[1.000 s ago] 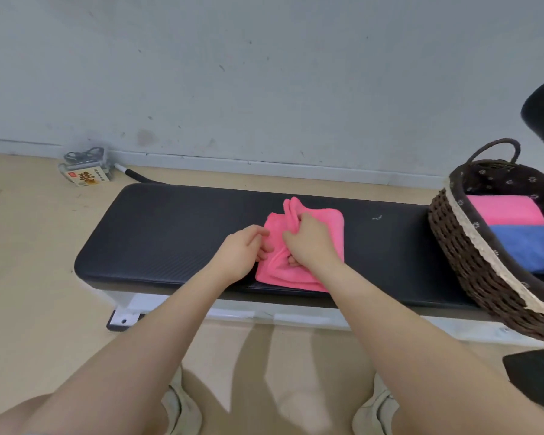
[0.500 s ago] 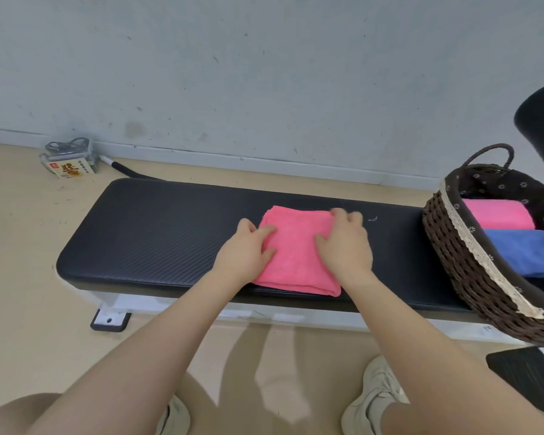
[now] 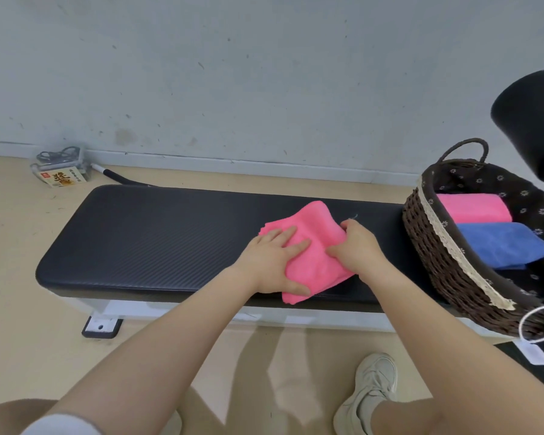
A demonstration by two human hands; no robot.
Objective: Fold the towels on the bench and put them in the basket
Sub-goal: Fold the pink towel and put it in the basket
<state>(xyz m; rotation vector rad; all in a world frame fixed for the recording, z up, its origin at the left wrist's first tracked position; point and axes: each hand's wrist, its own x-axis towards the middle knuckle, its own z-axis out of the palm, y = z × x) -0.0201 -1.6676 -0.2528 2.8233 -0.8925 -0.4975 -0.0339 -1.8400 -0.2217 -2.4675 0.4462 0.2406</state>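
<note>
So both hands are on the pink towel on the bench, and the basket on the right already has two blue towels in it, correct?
Not quite. The head view shows the basket holding one pink towel and one blue towel, not two blue ones. The rest holds: left hand and right hand are on the pink towel on the bench.

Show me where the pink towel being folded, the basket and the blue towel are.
pink towel being folded point(image 3: 314, 224): head view, upper part of the cloth.
basket point(image 3: 437, 246): head view, woven near wall.
blue towel point(image 3: 500, 243): head view, middle of the folded cloth.
</note>
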